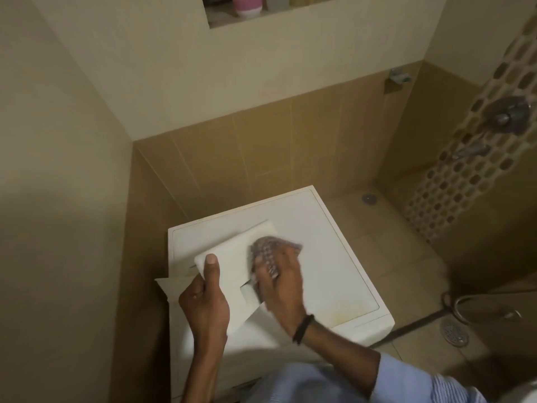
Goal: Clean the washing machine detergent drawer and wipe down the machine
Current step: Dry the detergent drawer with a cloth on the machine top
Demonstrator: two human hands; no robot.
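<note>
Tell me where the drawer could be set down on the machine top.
The machine top is bare right of the cloth, out to its right rim. Front left is crowded: left hand holds the drawer, right hand wipes it.

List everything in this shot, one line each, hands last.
washing machine: one, white, centre, against tiled wall
detergent drawer: one, white, held over machine's top
cloth: one, checked purplish, on the drawer
pink bottle: one, pink and white, wall niche at top
floor drains: two, metal, floor right
shower valve: one, metal, mosaic wall right
wristband: one, black, right wrist
sleeve: one, light blue, right arm
left hand: grips drawer's near-left edge
right hand: holds cloth against drawer
</note>
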